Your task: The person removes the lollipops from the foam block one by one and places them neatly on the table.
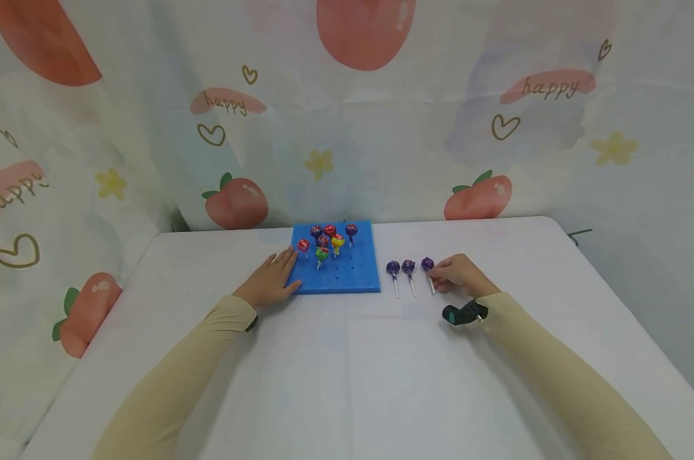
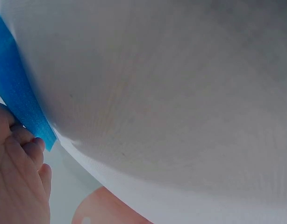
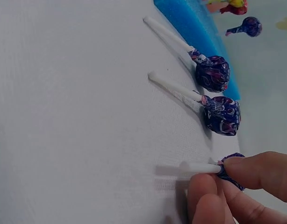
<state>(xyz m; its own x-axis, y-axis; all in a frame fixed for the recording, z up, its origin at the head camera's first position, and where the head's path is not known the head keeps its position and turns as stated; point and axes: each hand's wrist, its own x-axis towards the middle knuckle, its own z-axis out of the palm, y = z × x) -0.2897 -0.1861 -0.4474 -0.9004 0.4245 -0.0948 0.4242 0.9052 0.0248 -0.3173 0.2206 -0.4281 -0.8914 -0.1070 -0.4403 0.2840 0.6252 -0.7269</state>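
Observation:
My right hand (image 1: 457, 273) pinches a purple-wrapped lollipop (image 1: 428, 263) just below its head, thumb against forefinger. In the right wrist view its white stick (image 3: 197, 167) points left, above a shadow on the cloth. Two more purple lollipops, one nearer (image 3: 222, 115) and one farther (image 3: 212, 73), lie beside it on the table. My left hand (image 1: 271, 281) rests with straight fingers at the left edge of the blue foam board (image 1: 358, 278). Several lollipops stand upright in the board, among them a green one (image 1: 322, 253), a yellow one (image 1: 338, 241) and a purple one (image 1: 351, 230).
A white cloth covers the table (image 1: 347, 370). Small holes dot the front and right of the board. Behind the table hangs a printed curtain (image 1: 381, 140) with fruit, hearts and flowers. A dark wrist device (image 1: 464, 313) sits at the right cuff.

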